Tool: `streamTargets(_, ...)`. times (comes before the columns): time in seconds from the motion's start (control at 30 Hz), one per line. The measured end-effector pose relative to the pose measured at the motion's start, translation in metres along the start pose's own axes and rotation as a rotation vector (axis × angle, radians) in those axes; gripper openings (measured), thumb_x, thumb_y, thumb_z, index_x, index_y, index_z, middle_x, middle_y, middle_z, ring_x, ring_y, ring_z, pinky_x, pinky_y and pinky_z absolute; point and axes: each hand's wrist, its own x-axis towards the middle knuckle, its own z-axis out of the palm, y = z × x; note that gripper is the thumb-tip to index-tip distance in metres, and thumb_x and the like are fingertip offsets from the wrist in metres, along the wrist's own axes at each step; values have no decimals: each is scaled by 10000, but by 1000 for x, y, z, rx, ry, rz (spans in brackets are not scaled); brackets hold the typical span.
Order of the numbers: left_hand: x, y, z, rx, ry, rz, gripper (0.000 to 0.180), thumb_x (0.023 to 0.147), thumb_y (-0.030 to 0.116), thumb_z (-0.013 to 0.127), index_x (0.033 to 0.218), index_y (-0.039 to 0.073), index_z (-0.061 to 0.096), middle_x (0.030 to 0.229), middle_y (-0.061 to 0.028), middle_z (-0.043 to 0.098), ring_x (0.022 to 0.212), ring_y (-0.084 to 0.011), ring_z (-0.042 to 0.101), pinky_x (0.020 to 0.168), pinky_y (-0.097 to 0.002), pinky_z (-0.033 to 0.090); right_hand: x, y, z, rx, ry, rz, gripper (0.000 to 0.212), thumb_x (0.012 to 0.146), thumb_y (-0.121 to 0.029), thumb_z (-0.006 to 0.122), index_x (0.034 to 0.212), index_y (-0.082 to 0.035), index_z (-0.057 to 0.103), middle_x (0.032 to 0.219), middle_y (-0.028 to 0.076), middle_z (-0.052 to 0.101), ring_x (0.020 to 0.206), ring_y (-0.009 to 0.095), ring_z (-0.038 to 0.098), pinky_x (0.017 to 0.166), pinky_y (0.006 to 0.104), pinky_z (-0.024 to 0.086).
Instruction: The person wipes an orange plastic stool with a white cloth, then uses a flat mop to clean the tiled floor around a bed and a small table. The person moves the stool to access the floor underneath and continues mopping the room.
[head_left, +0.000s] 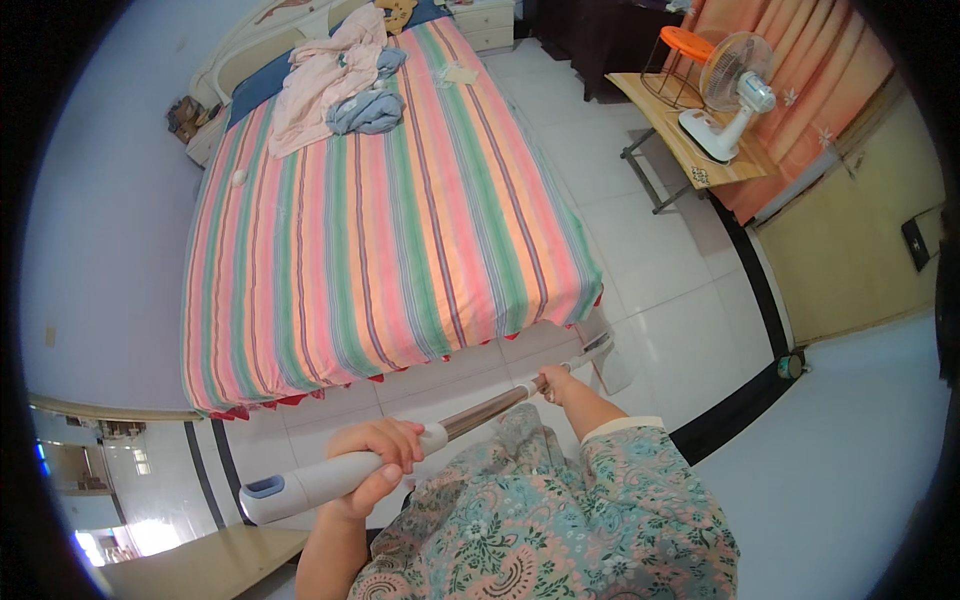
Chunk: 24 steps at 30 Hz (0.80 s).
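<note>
A flat mop (485,412) slants across in front of me, with a thick white handle at the lower left and a metal pole. My left hand (375,455) wraps around the white handle near where it meets the pole. Farther down, my right hand (556,386) is closed around the pole. The pale flat mop head (612,362) lies on the tiled floor, just past the bed's near right corner. Its outline is faint against the tiles.
A bed (400,230) with a striped sheet fills the middle, with crumpled bedding (330,85) on it. At the right, a wooden table (690,140) carries a white fan (735,100) and an orange stool (685,45). A door (850,250) stands at the right wall.
</note>
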Motion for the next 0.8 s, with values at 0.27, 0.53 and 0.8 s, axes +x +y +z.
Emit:
streamTargets(0.27,-108,36,-116,74,-130,-28,102,727,104,592,697,47,513,673,-68,551,727,-230,559,865,-441,415,-17,98,109,28,30,-196,129,730,-140,478,607,-103,479,487,45,431,382,160,366,360,313,253)
streamTargets(0.53,-204,99,-237,94,276,-78,167,709,165,594,711,30,495,651,-90,525,696,-228,534,853,-472,430,59,210,302,-24,63,-128,756,745,-88,466,1223,-36,-118,711,124,490,547,172,470,394,312,339)
streamTargets(0.8,-230,172,-284,139,221,-34,240,712,191,659,654,45,478,614,-95,536,667,-224,556,840,-432,462,-98,224,409,262,69,-140,638,644,-69,563,1157,-23,188,655,83,454,434,150,409,333,291,269)
